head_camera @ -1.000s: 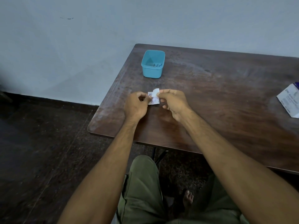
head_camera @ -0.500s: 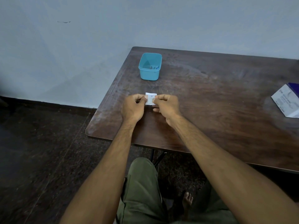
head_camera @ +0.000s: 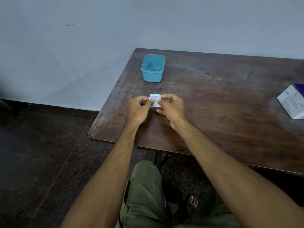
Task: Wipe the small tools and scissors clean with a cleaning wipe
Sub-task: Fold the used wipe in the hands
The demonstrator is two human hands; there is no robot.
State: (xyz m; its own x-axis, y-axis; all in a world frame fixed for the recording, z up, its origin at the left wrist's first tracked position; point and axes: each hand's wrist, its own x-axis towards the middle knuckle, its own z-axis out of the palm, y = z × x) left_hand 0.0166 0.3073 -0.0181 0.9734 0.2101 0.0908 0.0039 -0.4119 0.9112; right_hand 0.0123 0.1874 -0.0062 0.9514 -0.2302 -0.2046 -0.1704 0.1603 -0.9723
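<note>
wipe sachet (head_camera: pixel 154 99) (near-square) between both hands

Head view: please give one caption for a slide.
Both hands pinch a small white wipe packet above the wooden table.

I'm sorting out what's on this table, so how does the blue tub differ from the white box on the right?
The tub is plain blue plastic; the box is white with print and a dark purple side. The tub stands upright and open-topped, with small items lying inside; the box lies flat and looks closed. The tub sits whole in view near the table's far left corner, while the box is cut off by the right edge. Both rest on the table, untouched by either hand.
</note>
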